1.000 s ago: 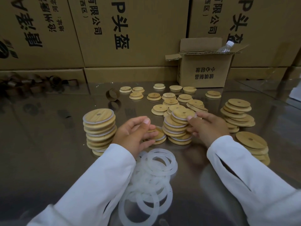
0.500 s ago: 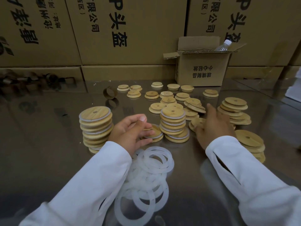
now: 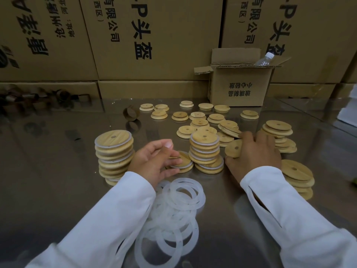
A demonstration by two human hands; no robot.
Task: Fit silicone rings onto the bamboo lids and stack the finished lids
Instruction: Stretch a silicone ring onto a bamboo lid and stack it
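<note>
At the centre of the steel table [image 3: 58,180], a bare bamboo lid [image 3: 232,150] is gripped by the right hand [image 3: 253,155], its fingers curled over the rim. The left hand [image 3: 154,163] is held half open and loosely curled; whether anything is pinched cannot be told. Just below it, a heap of silicone rings [image 3: 173,213] is spread. Two stacks of ringed lids [image 3: 114,151] [image 3: 205,149] are already built, so part of the work is judged done. Many loose lids [image 3: 199,120] and unringed piles [image 3: 295,175] remain to be fitted.
</note>
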